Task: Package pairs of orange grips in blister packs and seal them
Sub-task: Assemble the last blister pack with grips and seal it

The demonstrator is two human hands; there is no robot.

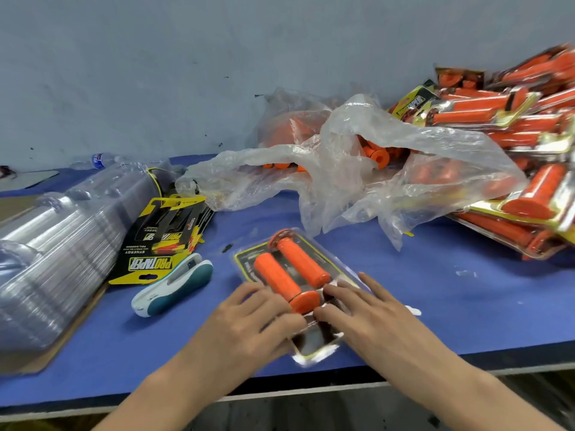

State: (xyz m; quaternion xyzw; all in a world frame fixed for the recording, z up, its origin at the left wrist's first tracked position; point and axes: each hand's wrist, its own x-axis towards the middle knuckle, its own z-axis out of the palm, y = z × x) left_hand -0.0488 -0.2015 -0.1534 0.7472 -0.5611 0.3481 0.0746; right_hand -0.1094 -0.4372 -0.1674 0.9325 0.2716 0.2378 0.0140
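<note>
Pack: a clear plastic blister pack with a yellow-and-black card insert [311, 340]; two orange rubber handlebar grips [303, 262] lie side by side inside it, flanged ends opposite.
Where: flat on the blue-topped bench [435, 290], near the middle of its front edge, near end under both hands.
Left-hand grip [249, 318]: unclenched, fingers nearly straight, pressing the pack's near left edge, thumb across its top.
Right-hand grip [367, 309]: unclenched, fingers spread and straight, tips pressing the pack's near right side.
Forearms: bare, reaching over the front edge, converging on the pack.

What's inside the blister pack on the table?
Two orange grips lie side by side over a dark card. The left hand and right hand cover the pack's near end, hiding that part.
</note>
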